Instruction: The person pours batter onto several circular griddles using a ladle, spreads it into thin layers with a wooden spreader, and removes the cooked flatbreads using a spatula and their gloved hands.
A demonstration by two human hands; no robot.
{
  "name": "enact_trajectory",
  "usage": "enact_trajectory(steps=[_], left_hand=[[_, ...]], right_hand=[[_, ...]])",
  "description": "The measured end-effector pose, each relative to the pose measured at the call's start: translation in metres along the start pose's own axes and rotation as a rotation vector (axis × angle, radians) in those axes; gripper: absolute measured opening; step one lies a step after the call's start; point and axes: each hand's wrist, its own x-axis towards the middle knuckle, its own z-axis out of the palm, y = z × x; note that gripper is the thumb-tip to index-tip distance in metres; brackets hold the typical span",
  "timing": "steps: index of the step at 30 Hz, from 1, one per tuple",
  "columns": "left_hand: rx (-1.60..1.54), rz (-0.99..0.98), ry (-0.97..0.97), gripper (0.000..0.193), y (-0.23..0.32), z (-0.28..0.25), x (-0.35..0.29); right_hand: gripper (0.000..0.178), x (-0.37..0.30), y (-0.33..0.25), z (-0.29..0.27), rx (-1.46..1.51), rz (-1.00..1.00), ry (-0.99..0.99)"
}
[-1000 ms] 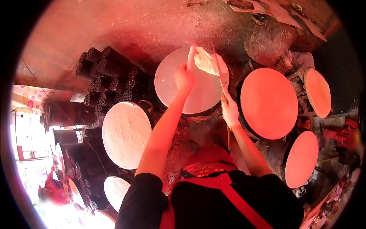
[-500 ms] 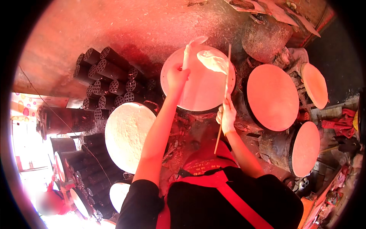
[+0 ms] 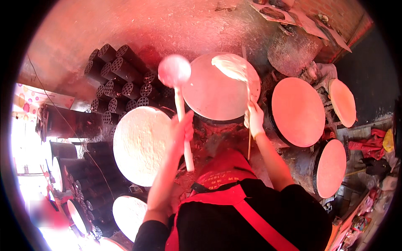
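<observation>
Ladle point(image 3: 179, 103), stick point(image 3: 248, 88) in hands point(image 3: 183, 128) | red apron point(image 3: 229, 161): small yellowish lettering point(image 3: 217, 178), blurred

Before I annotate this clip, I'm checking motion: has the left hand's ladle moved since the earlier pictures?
Yes. Against the far middle griddle, the ladle has swung left and lower in view: head from far rim to left rim.

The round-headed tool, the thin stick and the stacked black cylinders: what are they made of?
Round-headed tool: pale, smooth-looking handle, perhaps wood or plastic; its head is too blurred to tell.
Thin stick: probably wood, being slim, straight and tan.
Black cylinders: likely pressed coal, dull and dark with holes in their ends.
</observation>
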Motion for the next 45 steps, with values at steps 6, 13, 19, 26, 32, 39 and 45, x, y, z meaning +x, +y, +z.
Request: enact_trajectory(steps=[6, 13, 19, 26, 32, 39, 45], left_hand=[[-0.166, -0.106, 0.131, 0.021, -0.069, -0.012, -0.052], [-0.198, -0.025, 0.266, 0.009, -0.1, -0.014, -0.067], [-0.134, -0.031, 0.396, 0.009, -0.118, -0.012, -0.078], [-0.151, 0.009, 0.495, 0.008, -0.142, 0.018, -0.085], [-0.146, -0.002, 0.603, 0.012, -0.153, 0.04, -0.085], [-0.277, 0.0, 0.672, 0.022, -0.152, 0.058, -0.079], [-0.302, -0.022, 0.747, 0.027, -0.149, 0.084, -0.082]], right_hand=[[0.035, -0.003, -0.001, 0.033, -0.118, 0.061, 0.026], [0.035, 0.037, -0.027, 0.063, -0.368, 0.149, -0.256], [0.039, 0.022, -0.068, -0.022, -0.389, 0.206, -0.446], [0.04, 0.073, -0.068, -0.018, -0.51, 0.165, -0.339], [0.038, 0.074, -0.075, -0.014, -0.615, 0.218, -0.669], [0.038, 0.136, -0.109, -0.081, -0.616, 0.189, -0.621], [0.04, 0.152, -0.115, -0.01, -0.77, 0.278, -0.769]])
